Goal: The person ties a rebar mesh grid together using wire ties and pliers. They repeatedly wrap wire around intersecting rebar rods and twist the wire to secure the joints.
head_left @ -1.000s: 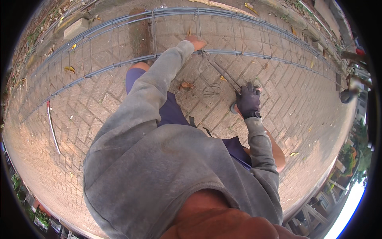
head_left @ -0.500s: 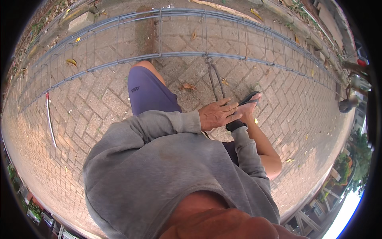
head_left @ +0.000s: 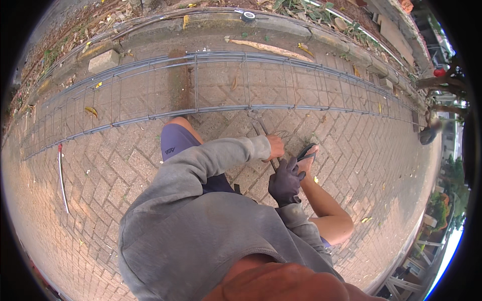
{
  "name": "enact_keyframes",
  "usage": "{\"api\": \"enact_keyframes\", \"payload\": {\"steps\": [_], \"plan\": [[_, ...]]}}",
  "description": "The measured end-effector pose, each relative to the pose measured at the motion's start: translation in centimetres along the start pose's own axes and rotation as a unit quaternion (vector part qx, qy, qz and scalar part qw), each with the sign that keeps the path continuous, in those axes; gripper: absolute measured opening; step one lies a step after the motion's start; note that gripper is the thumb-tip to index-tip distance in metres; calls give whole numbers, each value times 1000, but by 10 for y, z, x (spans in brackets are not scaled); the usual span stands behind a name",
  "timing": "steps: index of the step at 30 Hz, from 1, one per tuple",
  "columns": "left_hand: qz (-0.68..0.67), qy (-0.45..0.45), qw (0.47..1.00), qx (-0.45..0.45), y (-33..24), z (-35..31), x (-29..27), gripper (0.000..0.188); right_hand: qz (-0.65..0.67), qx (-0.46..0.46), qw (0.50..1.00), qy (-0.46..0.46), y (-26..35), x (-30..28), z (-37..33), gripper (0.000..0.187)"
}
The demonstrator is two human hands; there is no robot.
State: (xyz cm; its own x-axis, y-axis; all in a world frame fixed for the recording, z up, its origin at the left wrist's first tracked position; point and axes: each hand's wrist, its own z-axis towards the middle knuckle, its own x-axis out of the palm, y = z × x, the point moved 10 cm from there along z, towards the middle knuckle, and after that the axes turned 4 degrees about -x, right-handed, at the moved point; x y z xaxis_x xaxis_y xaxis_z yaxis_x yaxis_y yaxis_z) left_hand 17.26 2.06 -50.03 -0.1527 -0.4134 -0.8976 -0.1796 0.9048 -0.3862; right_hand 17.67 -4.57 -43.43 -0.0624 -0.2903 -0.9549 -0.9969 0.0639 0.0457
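My bare left hand (head_left: pixel 274 147) is closed, with thin looped wire (head_left: pixel 285 134) showing at its fingers. Just below and to the right, my right hand (head_left: pixel 285 183) wears a dark glove and is closed at the handle ends of long-handled pincers (head_left: pixel 257 125). The pincers lie partly beneath my left hand, their jaws pointing away from me, close to the lower bars of a rebar cage (head_left: pixel 221 109). That long cage of steel bars and wire-thin stirrups lies across the ground ahead of me. My right fingertips are partly hidden.
Brick paving (head_left: pixel 135 150) lies under everything. A red-ended thin rod (head_left: pixel 61 175) rests at the left. Beyond the cage are a concrete block (head_left: pixel 104 61), a wood strip (head_left: pixel 271 47), a curb (head_left: pixel 281 25) and a round tape roll (head_left: pixel 247 16). My sandalled foot (head_left: pixel 307 155) is beside my hands.
My left hand has moved off the right one, up along the pincers, uncovering the gloved right hand. Looped wire now shows by the left fingers. The view has shifted, revealing more beyond the cage.
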Motion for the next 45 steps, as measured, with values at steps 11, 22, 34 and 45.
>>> {"api": "enact_keyframes", "payload": {"steps": [11,22,34,45], "plan": [[84,-460,884,3,-46,-100,-38,15,637,155,717,236,-5,105,-16,30],[22,56,998,-2,-21,-7,-3,15,230,60,971,-38,-19,19,-4,31],[17,-359,927,-109,-59,-106,-14,50,679,122,695,203,-3,118,-10,16],[-24,-97,994,-43,-35,-24,20,10,269,23,962,36,-16,57,-5,37]]}}
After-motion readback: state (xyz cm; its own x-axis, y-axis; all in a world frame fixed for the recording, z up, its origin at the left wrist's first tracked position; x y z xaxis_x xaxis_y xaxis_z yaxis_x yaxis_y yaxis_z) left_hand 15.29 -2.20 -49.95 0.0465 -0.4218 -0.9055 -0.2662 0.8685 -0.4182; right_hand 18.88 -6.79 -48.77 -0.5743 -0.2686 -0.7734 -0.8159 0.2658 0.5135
